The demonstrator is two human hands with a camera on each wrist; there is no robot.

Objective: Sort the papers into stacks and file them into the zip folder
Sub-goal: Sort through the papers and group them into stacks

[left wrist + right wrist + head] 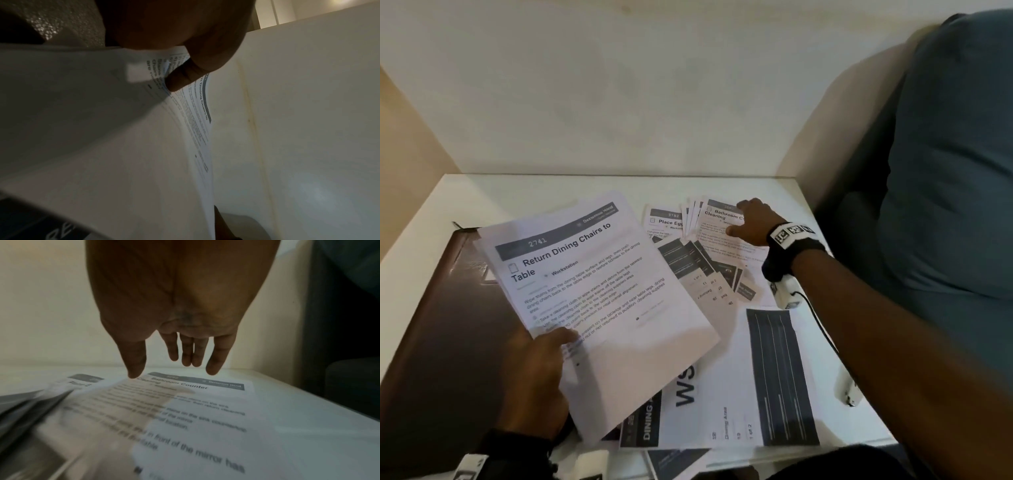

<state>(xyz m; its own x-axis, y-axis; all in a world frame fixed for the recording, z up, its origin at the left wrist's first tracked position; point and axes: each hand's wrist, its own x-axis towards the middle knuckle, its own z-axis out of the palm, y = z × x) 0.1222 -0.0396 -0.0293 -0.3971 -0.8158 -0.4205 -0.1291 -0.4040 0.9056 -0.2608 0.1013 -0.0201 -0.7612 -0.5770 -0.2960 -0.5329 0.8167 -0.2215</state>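
- White table (804, 205) against a pale wall, teal cushion (955, 171) at the right.
- Brown zip folder (431, 325) flat at the far left, partly under held sheets.
- Left hand (536, 373) gripping a sheaf headed "Return Dining Chairs to Table" (599, 294), thumb (179, 78) pressed on top, sheaf lifted above the table.
- Loose papers (739, 394) spread below, smaller sheets (705, 270) fanned mid-table.
- Right hand (753, 222) over the "Bathroom Counter Cleaning" sheet (205, 410), fingers (218, 356) straight, spread, holding nothing; contact unclear.
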